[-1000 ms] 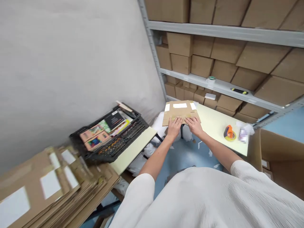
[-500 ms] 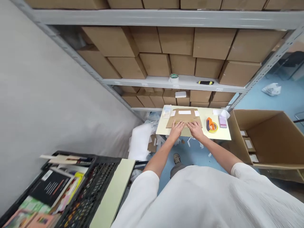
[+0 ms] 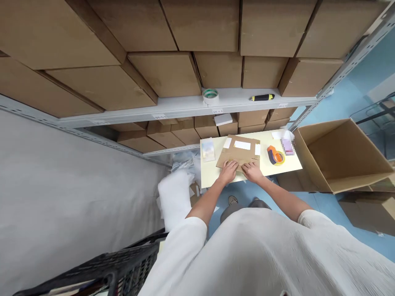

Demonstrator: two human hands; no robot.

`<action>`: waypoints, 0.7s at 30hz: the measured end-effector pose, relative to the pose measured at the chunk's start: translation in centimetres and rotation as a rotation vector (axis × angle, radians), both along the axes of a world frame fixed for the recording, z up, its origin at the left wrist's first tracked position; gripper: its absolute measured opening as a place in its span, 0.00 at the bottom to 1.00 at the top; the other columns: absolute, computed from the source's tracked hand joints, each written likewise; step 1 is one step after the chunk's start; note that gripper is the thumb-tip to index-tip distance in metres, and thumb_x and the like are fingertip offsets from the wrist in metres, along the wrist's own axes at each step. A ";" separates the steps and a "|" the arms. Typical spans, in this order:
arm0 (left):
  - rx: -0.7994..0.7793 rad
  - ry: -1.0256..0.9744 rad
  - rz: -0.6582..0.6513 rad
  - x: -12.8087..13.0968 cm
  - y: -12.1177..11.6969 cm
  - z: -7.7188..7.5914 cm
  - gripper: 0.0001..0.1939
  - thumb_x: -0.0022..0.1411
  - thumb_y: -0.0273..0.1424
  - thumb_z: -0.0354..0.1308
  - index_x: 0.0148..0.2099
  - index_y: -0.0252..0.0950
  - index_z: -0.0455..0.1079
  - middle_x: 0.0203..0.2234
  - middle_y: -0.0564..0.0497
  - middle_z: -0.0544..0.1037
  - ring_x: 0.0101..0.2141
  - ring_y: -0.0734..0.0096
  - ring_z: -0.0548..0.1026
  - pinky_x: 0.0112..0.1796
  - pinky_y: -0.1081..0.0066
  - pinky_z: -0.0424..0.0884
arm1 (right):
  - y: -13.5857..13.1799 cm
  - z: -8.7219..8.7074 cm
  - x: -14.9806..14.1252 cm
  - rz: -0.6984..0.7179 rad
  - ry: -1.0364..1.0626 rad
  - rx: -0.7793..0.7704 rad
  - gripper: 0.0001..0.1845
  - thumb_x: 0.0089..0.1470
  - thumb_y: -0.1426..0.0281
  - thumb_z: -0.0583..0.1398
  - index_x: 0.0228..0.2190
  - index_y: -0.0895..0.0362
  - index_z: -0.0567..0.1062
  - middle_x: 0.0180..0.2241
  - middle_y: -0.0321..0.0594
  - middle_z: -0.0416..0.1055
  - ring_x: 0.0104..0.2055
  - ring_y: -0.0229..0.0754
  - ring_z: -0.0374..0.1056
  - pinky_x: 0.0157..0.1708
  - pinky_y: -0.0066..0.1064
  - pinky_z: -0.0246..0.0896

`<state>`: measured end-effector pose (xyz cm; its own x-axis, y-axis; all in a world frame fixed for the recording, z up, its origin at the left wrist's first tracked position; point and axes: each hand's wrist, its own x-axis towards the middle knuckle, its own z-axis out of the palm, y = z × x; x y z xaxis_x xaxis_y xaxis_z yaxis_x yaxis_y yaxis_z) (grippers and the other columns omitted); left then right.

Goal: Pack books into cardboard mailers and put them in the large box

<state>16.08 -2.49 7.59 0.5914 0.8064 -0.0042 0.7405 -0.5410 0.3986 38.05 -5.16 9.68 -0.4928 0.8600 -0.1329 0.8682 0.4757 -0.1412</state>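
A flat piece of brown cardboard (image 3: 237, 148) with white label-like patches lies on a pale yellow tabletop (image 3: 212, 174). My left hand (image 3: 228, 170) grips its near edge, left of the middle, with the fingers bent over the top. Close beside it, my right hand (image 3: 252, 171) holds the same edge in the same way. Both thumbs are partly hidden. To the right of the cardboard is an orange and dark tape dispenser (image 3: 273, 155) with yellow tape. A pale, shiny flat packet (image 3: 208, 150) lies to the left.
Shelves of brown boxes (image 3: 219, 70) rise behind the table. A tape roll (image 3: 210, 95) and a black-yellow utility knife (image 3: 262, 97) sit on the shelf edge. A big open carton (image 3: 342, 152) stands at right, white wrapping (image 3: 174, 199) at left, a black crate (image 3: 135, 267) at lower left.
My view has turned, bringing the shelf closer and pushing the crate mostly out of sight. The cardboard sits slightly skewed. Both hands stay on its near edge.
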 end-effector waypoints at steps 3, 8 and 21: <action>-0.025 -0.016 0.066 -1.1 0.3 -1.0 0.27 0.70 0.23 0.52 0.68 0.38 0.74 0.67 0.39 0.77 0.69 0.53 0.71 0.71 0.49 0.59 | 0.5 -0.5 -0.8 -0.018 -0.010 -0.054 0.24 0.74 0.61 0.56 0.62 0.60 0.77 0.60 0.57 0.76 0.57 0.58 0.69 0.58 0.47 0.58; -0.057 -0.026 0.144 -2.2 0.9 -2.6 0.28 0.68 0.21 0.53 0.68 0.38 0.75 0.68 0.40 0.75 0.67 0.53 0.72 0.69 0.50 0.64 | 3.9 -0.6 -0.4 -0.103 -0.033 -0.091 0.22 0.73 0.66 0.54 0.61 0.58 0.78 0.63 0.58 0.74 0.60 0.60 0.69 0.59 0.50 0.61; -0.123 -0.026 0.439 0.6 2.4 -3.9 0.28 0.68 0.21 0.51 0.66 0.36 0.75 0.69 0.40 0.74 0.66 0.53 0.73 0.67 0.53 0.67 | 17.5 -3.9 4.7 -0.228 -0.081 -0.315 0.30 0.68 0.65 0.59 0.67 0.58 0.73 0.68 0.58 0.68 0.66 0.60 0.68 0.62 0.48 0.65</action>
